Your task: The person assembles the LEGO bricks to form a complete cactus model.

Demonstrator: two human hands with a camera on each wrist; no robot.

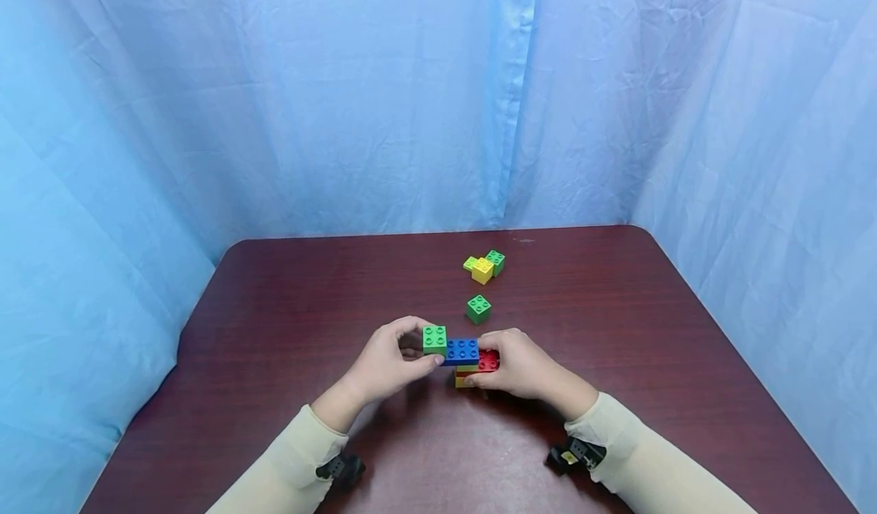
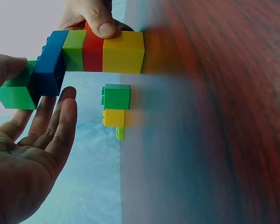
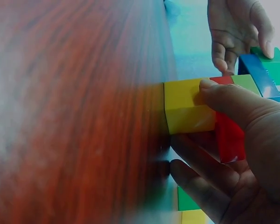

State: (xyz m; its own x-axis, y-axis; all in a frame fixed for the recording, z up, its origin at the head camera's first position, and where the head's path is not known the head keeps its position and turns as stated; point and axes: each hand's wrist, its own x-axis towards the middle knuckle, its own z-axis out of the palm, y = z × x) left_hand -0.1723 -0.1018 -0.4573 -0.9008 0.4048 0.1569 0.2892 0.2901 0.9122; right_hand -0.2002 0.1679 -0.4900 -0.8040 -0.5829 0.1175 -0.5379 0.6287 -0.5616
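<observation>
A stack of toy building bricks stands near the table's middle. From the bottom up it has a yellow brick (image 2: 123, 52), a red brick (image 2: 93, 53), a lime brick (image 2: 73, 50), a long blue brick (image 1: 462, 350) jutting left, and a green brick (image 1: 435, 339) on the blue one's left end. My left hand (image 1: 390, 358) pinches that green brick between thumb and fingers. With my right hand (image 1: 524, 365) I grip the stack low down, the thumb (image 3: 224, 98) across the yellow and red bricks. The red brick sticks out into my right palm.
Beyond the stack lies a single green brick (image 1: 478, 309). Farther back sit a yellow brick (image 1: 483, 271), another green brick (image 1: 496, 261) and a small lime brick (image 1: 470, 263), close together. Blue curtains (image 1: 384, 103) hang round the dark red table (image 1: 288, 293).
</observation>
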